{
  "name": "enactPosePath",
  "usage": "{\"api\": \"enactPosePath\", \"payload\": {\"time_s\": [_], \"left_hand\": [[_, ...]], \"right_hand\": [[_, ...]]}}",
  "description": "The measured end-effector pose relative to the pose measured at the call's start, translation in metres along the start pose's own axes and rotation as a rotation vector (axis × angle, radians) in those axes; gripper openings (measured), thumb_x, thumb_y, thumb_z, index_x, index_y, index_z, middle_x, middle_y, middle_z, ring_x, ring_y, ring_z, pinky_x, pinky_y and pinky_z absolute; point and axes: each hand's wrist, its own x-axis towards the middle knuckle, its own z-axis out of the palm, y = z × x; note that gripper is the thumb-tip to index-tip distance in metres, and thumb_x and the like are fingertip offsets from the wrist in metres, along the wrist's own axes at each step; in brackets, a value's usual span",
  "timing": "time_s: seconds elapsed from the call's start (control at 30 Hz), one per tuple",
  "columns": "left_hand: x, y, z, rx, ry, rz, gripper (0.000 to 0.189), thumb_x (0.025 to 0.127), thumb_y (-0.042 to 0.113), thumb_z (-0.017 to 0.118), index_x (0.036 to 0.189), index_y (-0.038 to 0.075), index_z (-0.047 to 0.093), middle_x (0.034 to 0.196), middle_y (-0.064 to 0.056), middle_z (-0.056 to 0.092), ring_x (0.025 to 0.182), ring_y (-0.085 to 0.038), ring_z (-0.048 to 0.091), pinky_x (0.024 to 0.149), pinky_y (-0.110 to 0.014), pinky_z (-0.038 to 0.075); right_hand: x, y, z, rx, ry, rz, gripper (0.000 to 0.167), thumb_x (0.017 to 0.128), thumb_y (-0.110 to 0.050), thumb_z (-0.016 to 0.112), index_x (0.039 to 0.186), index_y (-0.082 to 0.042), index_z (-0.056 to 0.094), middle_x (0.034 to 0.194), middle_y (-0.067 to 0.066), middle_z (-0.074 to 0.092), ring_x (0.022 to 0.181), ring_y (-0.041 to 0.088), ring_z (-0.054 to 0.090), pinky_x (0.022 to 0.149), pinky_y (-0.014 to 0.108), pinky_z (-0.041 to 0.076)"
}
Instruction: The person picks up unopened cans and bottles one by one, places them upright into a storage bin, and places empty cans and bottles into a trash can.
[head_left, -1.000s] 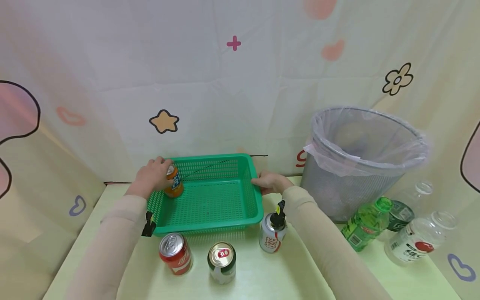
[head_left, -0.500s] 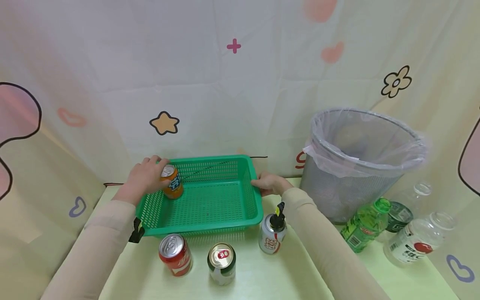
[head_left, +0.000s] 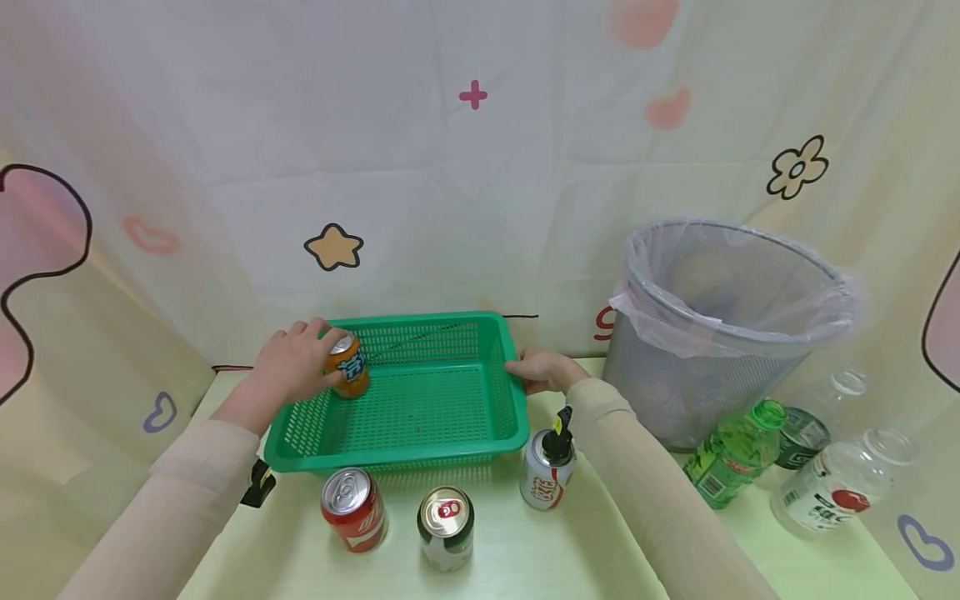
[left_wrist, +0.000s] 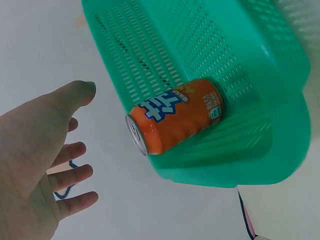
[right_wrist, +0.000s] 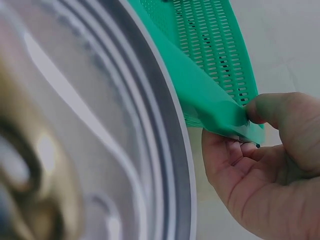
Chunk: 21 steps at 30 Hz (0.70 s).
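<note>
An orange soda can point(head_left: 350, 367) stands upright in the left back corner of the green plastic basket point(head_left: 420, 408). My left hand point(head_left: 294, 364) is beside that can; in the left wrist view its fingers point(left_wrist: 70, 176) are spread and apart from the can point(left_wrist: 177, 117). With thumb and fingers, my right hand point(head_left: 542, 368) pinches the basket's right rim, seen close up in the right wrist view point(right_wrist: 225, 112). In front of the basket stand a red cola can point(head_left: 356, 517), a dark green and white can point(head_left: 446, 533) with a gold top, and a silver-white can point(head_left: 543, 483).
At the back right stands a mesh wastebasket point(head_left: 667, 383) lined with a clear bag. Beside it are a green plastic bottle point(head_left: 735, 458) and clear plastic bottles, one with a white label point(head_left: 828, 492). A patterned curtain point(head_left: 420, 208) hangs behind the table.
My left hand has let go of the orange can and drawn back a little to the left. The can stays in the basket corner, and my right hand keeps its hold on the rim.
</note>
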Motion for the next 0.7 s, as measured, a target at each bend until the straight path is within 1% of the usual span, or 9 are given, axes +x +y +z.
{"api": "enactPosePath", "payload": {"time_s": [0.13,0.23,0.4,0.6,0.7], "left_hand": [[-0.007,0.005,-0.002,0.024,0.045,0.042,0.062,0.081,0.037,0.068,0.131,0.007,0.047,0.128,-0.019,0.047,0.112,-0.038,0.047,0.086,-0.053,0.045],[-0.012,0.009,-0.002,0.021,0.085,0.071,0.062,0.080,0.037,0.069,0.130,0.007,0.048,0.126,-0.019,0.049,0.109,-0.037,0.049,0.085,-0.052,0.046],[-0.019,0.015,0.003,0.011,0.143,0.081,0.062,0.078,0.038,0.071,0.128,0.007,0.049,0.122,-0.018,0.052,0.105,-0.035,0.051,0.082,-0.050,0.049],[-0.028,0.022,0.006,0.023,0.220,0.113,0.059,0.077,0.038,0.071,0.124,0.007,0.053,0.113,-0.017,0.056,0.093,-0.031,0.054,0.070,-0.043,0.051],[-0.033,0.026,0.007,0.026,0.255,0.128,0.059,0.076,0.039,0.072,0.123,0.007,0.053,0.110,-0.016,0.057,0.089,-0.029,0.054,0.068,-0.041,0.051]], "right_hand": [[0.000,0.000,0.000,-0.014,-0.003,0.002,0.036,0.098,-0.019,0.040,0.123,0.006,0.046,0.113,0.018,0.058,0.092,0.021,0.064,0.082,0.034,0.054],[0.000,0.000,0.000,-0.020,-0.010,-0.002,0.036,0.098,-0.019,0.040,0.121,0.006,0.048,0.113,0.018,0.059,0.093,0.022,0.064,0.082,0.035,0.053],[0.001,0.000,0.000,-0.020,-0.019,-0.014,0.035,0.098,-0.019,0.040,0.120,0.007,0.049,0.114,0.019,0.059,0.095,0.023,0.064,0.083,0.036,0.053],[0.002,0.000,0.000,-0.008,-0.020,-0.004,0.035,0.098,-0.019,0.040,0.122,0.006,0.048,0.116,0.019,0.058,0.096,0.023,0.064,0.084,0.035,0.053],[0.002,0.000,0.000,-0.012,-0.022,-0.007,0.036,0.098,-0.018,0.040,0.123,0.007,0.045,0.118,0.020,0.057,0.097,0.023,0.063,0.084,0.035,0.053]]}}
